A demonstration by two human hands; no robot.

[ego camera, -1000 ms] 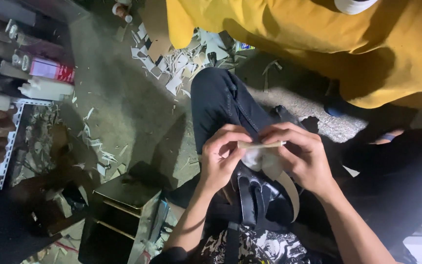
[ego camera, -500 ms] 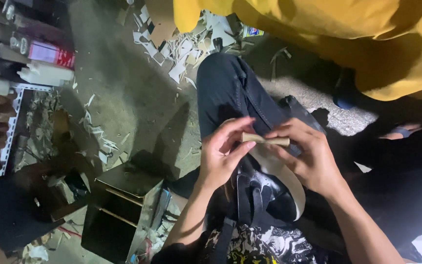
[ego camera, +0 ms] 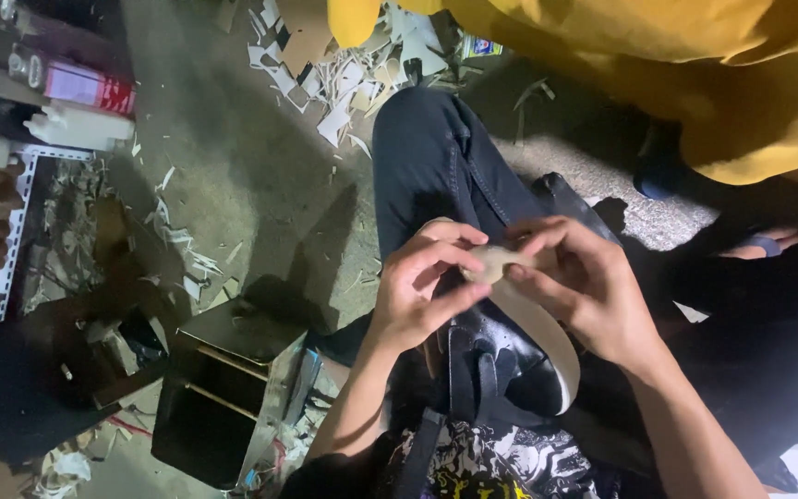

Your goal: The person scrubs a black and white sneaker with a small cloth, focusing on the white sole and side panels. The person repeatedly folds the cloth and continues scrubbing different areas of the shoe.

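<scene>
A black shoe upper [ego camera: 496,356] with a pale tan sole edge [ego camera: 547,337] rests on my lap, over my dark trousers [ego camera: 427,157]. My left hand [ego camera: 422,286] and my right hand [ego camera: 584,286] meet above it, both pinching a small tan piece of material [ego camera: 493,261] at the shoe's far end. The fingertips of both hands cover most of that piece.
Another person in a yellow garment [ego camera: 658,65] sits opposite, a sandalled foot [ego camera: 759,245] at right. Pale offcuts [ego camera: 344,79] litter the concrete floor. A dark metal box [ego camera: 223,388] stands at lower left. Bottles and a tube [ego camera: 71,102] lie at upper left beside a white rack [ego camera: 16,231].
The view has shifted slightly. My fingers have closed in over the tan piece, which earlier stuck out as a short strip between them.
</scene>
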